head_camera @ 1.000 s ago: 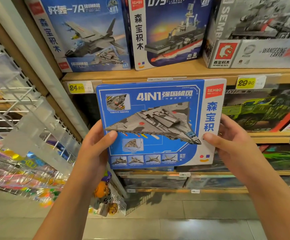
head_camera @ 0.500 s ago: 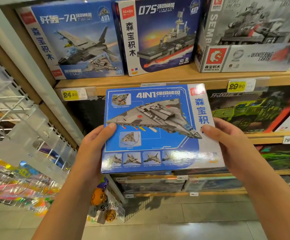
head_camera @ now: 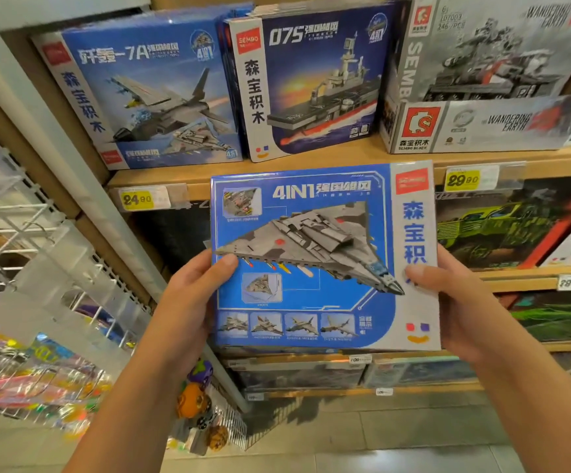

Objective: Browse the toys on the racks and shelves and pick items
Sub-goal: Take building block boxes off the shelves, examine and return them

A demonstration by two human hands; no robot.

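**Blue jet-fighter box held up before the toy shelves**

A person held a flat blue building-block box (head_camera: 323,257) upright in front of the wooden shelves, its printed face towards the camera, showing a grey jet and the words "4IN1". The left hand (head_camera: 188,302) gripped the box's left edge, thumb laid across the front and the other fingers hidden behind it. The right hand (head_camera: 454,302) gripped the right edge in the same way, thumb pressed on the white side strip. The box was off the shelf, carried wholly by the two hands.

Behind it, on the upper shelf (head_camera: 345,155), stood three more boxes: a blue fighter-plane box (head_camera: 140,93) at the left, a dark blue warship box (head_camera: 311,83) just beside it, and a grey vehicle box (head_camera: 489,73) at the right. Yellow price tags reading 24.90 (head_camera: 137,199) and 29.90 (head_camera: 461,180) sat on the shelf edge. A box with a green truck (head_camera: 502,227) stood on the shelf below, at the right. At the left hung a white wire rack (head_camera: 21,233) with blurred colourful packets, and small round toys (head_camera: 195,397) hung near the floor.
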